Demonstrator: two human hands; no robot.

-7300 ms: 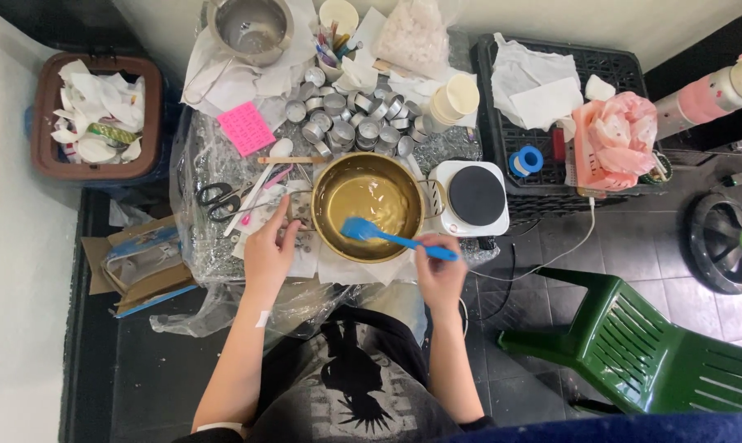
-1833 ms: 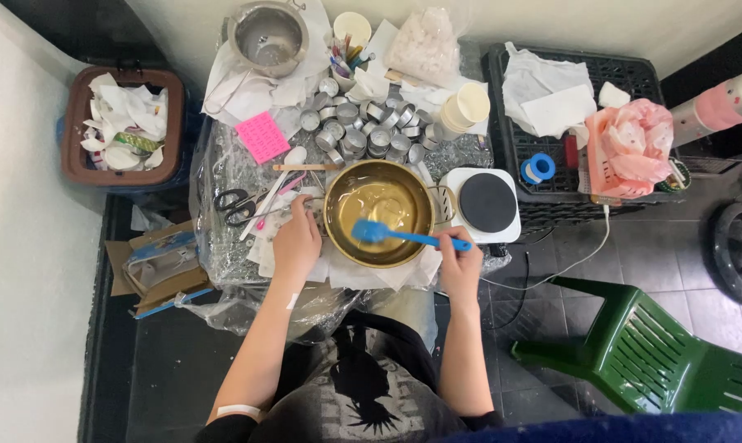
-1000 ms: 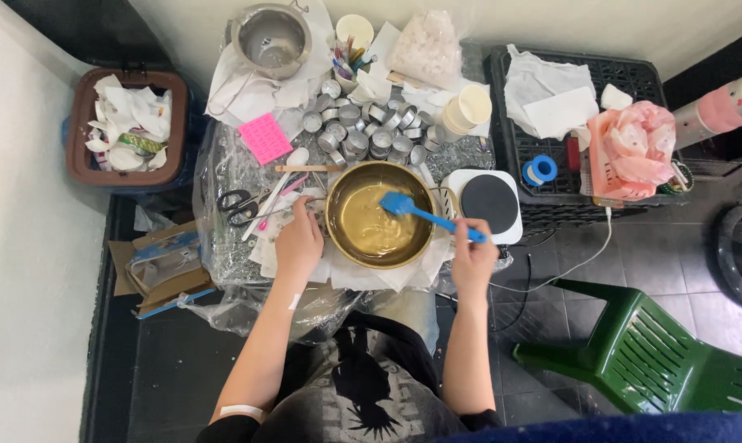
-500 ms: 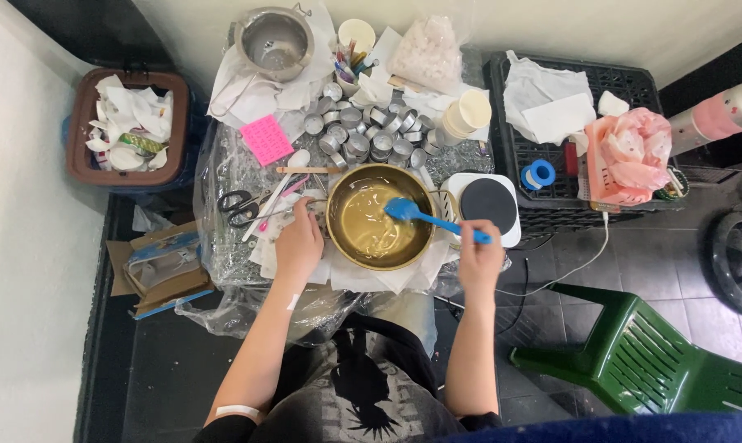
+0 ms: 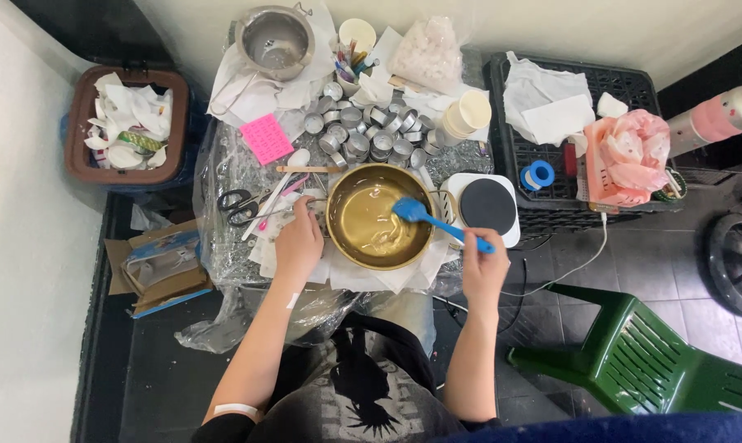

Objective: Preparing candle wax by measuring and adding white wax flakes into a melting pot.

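Observation:
A gold-coloured metal bowl [image 5: 338, 238] with pale yellow liquid stands on papers in the middle of a small plastic-covered table. My left hand [image 5: 299, 244] rests against the bowl's left rim, steadying it. My right hand [image 5: 484, 271] grips the handle of a blue spatula [image 5: 424, 217], whose blade is inside the bowl near its right wall. Just behind the bowl lie several small round metal cups [image 5: 363, 135].
A white hot plate with a black top [image 5: 486, 207] sits right of the bowl. Scissors [image 5: 240, 205], a pink notepad [image 5: 265, 138], a steel pot [image 5: 274, 37] and paper cups [image 5: 468, 111] crowd the table. Brown waste bin [image 5: 80, 156] at left, black crate [image 5: 551, 193] and green chair [image 5: 641, 361] at right.
The spatula blade has swept from the bowl's middle to its right side, and my right hand has shifted right with it. My left hand stays on the rim.

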